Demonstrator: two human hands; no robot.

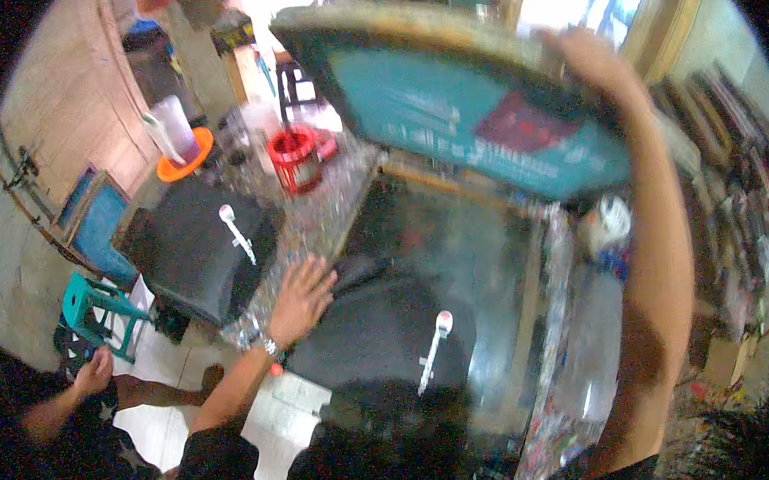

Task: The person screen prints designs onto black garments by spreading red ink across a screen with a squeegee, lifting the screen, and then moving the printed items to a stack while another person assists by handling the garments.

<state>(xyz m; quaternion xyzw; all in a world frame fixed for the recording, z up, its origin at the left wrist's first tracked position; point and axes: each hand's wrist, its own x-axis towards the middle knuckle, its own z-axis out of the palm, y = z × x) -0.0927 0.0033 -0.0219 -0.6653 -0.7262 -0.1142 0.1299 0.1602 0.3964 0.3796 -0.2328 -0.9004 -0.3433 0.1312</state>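
Note:
A screen printing frame [455,104] with teal mesh and a dark red patch is tilted up at the far side of the work board. My right hand [598,64] grips its raised top edge. My left hand [304,299] is open, fingers stretched out, at the left edge of a black sheet [364,329] lying on the glossy board [500,259]. A narrow white print with a rounded top [443,324] shows on this sheet. Another black sheet [182,243], to the left, bears a similar white print [236,236]. Whether the sheets are fabric or plastic I cannot tell.
A red-smeared pot [295,162] stands beyond the left sheet, near an orange dish [186,155] holding a cup. At left are a teal stool [98,310] and another person's hand [95,374]. A white container [608,222] and stacked frames [732,157] are at right.

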